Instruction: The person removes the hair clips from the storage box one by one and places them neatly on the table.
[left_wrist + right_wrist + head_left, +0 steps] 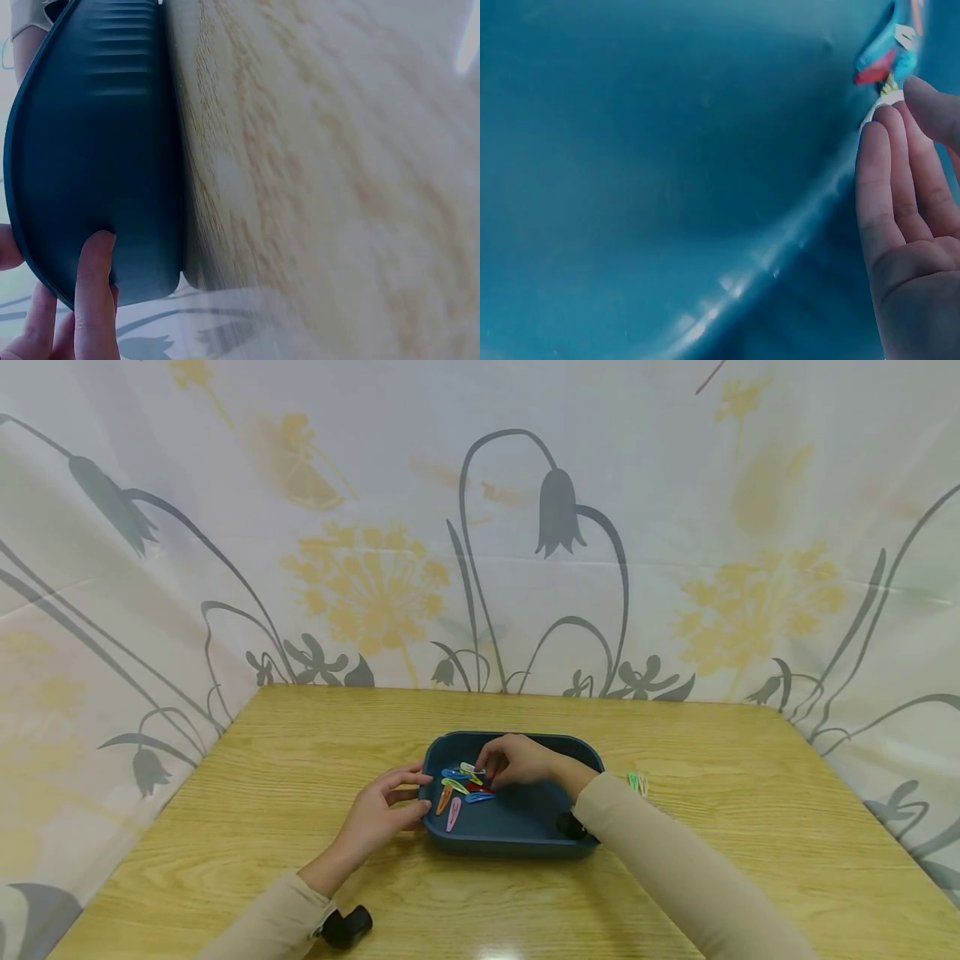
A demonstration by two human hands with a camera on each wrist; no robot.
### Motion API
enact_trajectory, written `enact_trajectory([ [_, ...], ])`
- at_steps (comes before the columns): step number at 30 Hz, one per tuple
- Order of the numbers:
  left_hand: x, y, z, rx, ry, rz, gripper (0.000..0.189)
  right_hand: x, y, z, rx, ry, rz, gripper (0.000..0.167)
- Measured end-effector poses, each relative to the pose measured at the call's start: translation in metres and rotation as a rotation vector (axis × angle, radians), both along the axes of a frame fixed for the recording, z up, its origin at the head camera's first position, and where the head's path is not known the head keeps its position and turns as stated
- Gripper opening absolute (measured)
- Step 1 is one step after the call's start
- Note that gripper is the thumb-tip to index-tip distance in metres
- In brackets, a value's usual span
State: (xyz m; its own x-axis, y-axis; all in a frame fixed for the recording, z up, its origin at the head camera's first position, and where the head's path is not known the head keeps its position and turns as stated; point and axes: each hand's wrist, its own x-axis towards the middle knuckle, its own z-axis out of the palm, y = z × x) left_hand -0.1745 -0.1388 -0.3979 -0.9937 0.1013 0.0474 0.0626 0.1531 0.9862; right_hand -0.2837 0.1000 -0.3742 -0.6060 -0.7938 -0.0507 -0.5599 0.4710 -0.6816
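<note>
A dark blue plastic tray (517, 839) with upright walls stands on the table. My left hand (386, 802) grips its left end, the fingers at the rim and the thumb lower; in the left wrist view one digit (95, 262) presses the outer wall. Inside the tray, my right hand (517, 758) reaches down at the left part and pinches a white hair clip (891, 97) at its fingertips. Snap hair clips lie loosely grouped about those fingertips: an orange clip (445, 799), a pink clip (453, 814), a blue clip (480, 797), a red clip (480, 788) and several others.
A green hair clip (633, 781) and a beige hair clip (642, 785) lie on the wooden table (300, 735), right of the tray, close to the right forearm. Behind the table hangs a flower-printed cloth (510, 568), which also runs along both sides.
</note>
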Motion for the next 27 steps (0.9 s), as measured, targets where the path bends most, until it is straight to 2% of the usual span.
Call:
enact_trajectory([
  [8, 0.000, -0.001, 0.000, 0.018, 0.001, -0.047, 0.033, -0.001, -0.004, -0.007, 0.039, 0.018, -0.013, 0.025],
  [14, 0.001, 0.000, 0.000, 0.009, 0.000, -0.022, 0.031, -0.003, -0.009, -0.009, 0.046, 0.028, -0.003, 0.026],
  [27, 0.001, 0.001, 0.002, 0.030, -0.009, -0.011, 0.030, 0.004, -0.010, -0.005, 0.155, 0.026, -0.019, 0.029],
])
